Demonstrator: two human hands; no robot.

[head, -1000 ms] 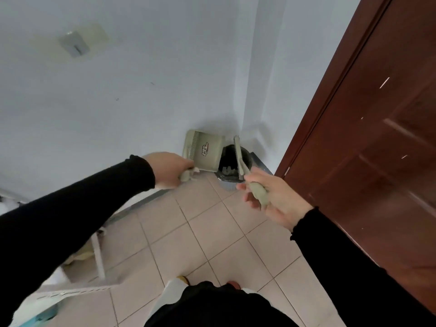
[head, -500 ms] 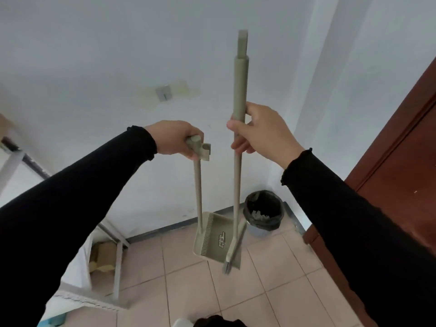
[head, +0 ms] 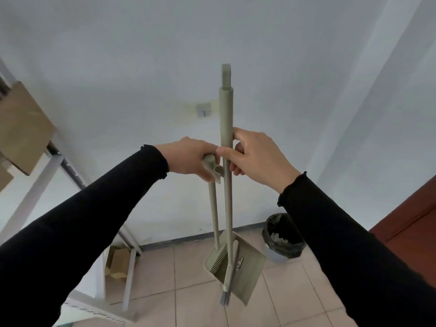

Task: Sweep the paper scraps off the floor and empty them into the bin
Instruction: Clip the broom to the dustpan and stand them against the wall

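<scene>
My left hand (head: 188, 159) grips the top of the long handle of an olive-green dustpan (head: 245, 270), which hangs upright above the tiled floor. My right hand (head: 257, 159) holds the matching broom (head: 226, 185) by its upper shaft, vertical and pressed against the clip on the dustpan handle. The broom's grey bristles hang in front of the pan. A small bin (head: 283, 239) lined with a black bag stands in the corner to the right, with pale paper scraps inside it.
A brown wooden door (head: 405, 234) closes the right side. A white metal rack (head: 42, 185) with cardboard boxes (head: 21, 128) stands at the left, its legs on the beige floor tiles (head: 188, 267). A white wall runs behind.
Both tools came up from the bin to hang upright. Since half a second ago my hands have drawn together, bringing the broom shaft against the dustpan handle's clip.
</scene>
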